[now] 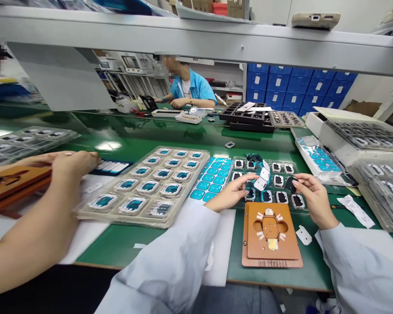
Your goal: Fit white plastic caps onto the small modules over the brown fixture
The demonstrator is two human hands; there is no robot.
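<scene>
My left hand (231,193) is closed, thumb and fingers pinching a white rounded-square piece (261,182) with small dark holes, above a clear tray (231,176) of white frames with dark centres. Over the same tray's right part, my right hand (311,197) pinches a small black plate (290,185) between thumb and fingertips. Below both hands lies an orange-brown fixture (271,253) with a recessed centre and white tabs around it. Left of the tray is a sheet of teal rounded film stickers (212,179).
A large clear tray (170,213) holds white frames with teal film. At the far left, a neighbour's arm (42,209) reaches over another orange fixture (16,185). Stacked trays (376,200) stand right. A metal shelf (196,41) crosses overhead; a person in blue (196,89) sits opposite.
</scene>
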